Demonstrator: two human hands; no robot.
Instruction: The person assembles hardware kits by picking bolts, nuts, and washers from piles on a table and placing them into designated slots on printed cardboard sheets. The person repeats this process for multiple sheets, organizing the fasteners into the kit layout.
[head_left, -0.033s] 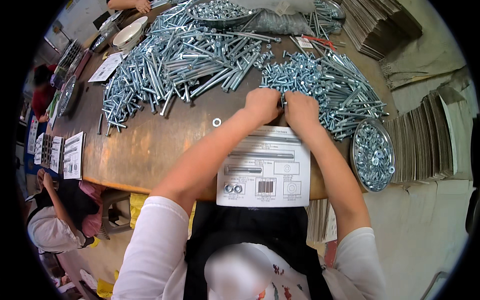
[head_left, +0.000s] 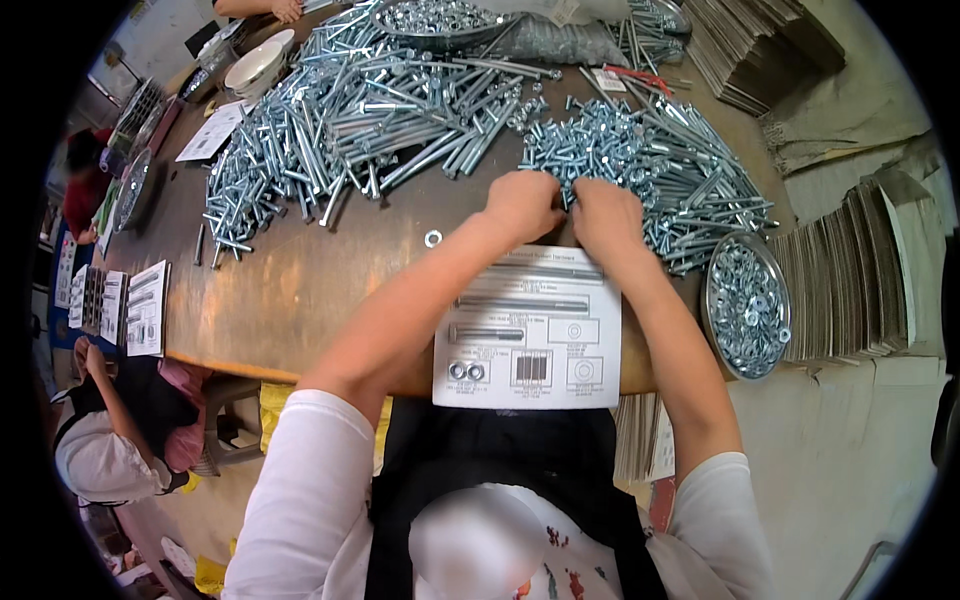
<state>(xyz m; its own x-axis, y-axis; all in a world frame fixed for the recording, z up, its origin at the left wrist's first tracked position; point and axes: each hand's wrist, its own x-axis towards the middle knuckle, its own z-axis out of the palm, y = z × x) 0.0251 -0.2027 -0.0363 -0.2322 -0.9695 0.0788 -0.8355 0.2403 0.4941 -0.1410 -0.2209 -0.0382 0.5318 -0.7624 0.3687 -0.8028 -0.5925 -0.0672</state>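
My left hand (head_left: 524, 203) and my right hand (head_left: 607, 218) are close together at the near edge of a heap of short bolts (head_left: 585, 150). Both have their fingers curled, knuckles up, with the fingertips turned away from view. What they hold, if anything, is hidden. Just below them lies a white printed card (head_left: 530, 390) at the table's near edge. Bolt and nut shapes show on it; I cannot tell whether all are printed. A single nut (head_left: 433, 239) rests on the wood left of my left forearm.
A big pile of long bolts (head_left: 330, 150) covers the far left. At right are a metal dish (head_left: 709, 320) of washers and stacked cardboard (head_left: 850, 280). Another dish of nuts (head_left: 440, 18) stands far back. A co-worker (head_left: 110, 430) sits at left, beside standing cards (head_left: 147, 310).
My two hands are slightly farther apart at the fingertips. A shiny bit between them no longer shows. The rest looks almost the same.
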